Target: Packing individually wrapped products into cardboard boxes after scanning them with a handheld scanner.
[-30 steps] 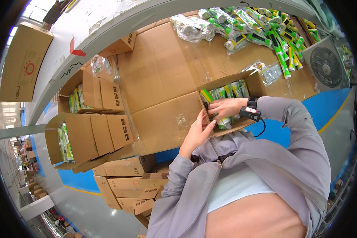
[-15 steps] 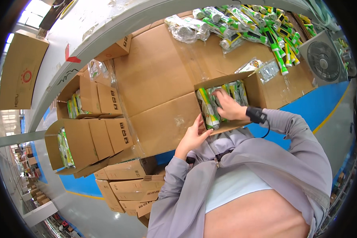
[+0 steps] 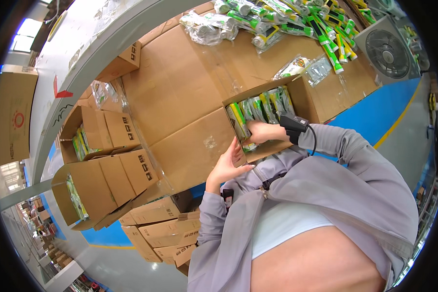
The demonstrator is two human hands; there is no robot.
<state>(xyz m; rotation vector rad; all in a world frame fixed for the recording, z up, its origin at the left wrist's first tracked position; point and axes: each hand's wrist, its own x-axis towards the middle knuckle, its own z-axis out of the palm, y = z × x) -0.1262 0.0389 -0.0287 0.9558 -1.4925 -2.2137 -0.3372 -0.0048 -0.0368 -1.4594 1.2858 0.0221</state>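
An open cardboard box (image 3: 304, 97) stands on the work surface in front of me, with a row of green, white and yellow tube-shaped items (image 3: 260, 108) in clear wrap. My right hand (image 3: 262, 132) reaches down inside the box beside the leftmost wrapped tube (image 3: 238, 119). Its fingertips are hidden among the wrapped items, so what they grip, if anything, does not show. At the box's near left corner rests my left hand (image 3: 227, 164). Its fingers stretch up along the outside wall, and the thumb is spread away from them.
Loose tubes (image 3: 321, 34) are heaped at the far right by a grey fan (image 3: 388, 53). Empty clear bags (image 3: 319, 70) lie behind the box. Two part-filled cartons (image 3: 100, 185) stand at left, below a white metal frame (image 3: 90, 51). Stacked cartons (image 3: 168, 233) sit lower left.
My right hand has moved from the middle of the row to the box's near left part and reaches deeper. The left hand's fingers stay at the corner. The whole view has shifted slightly.
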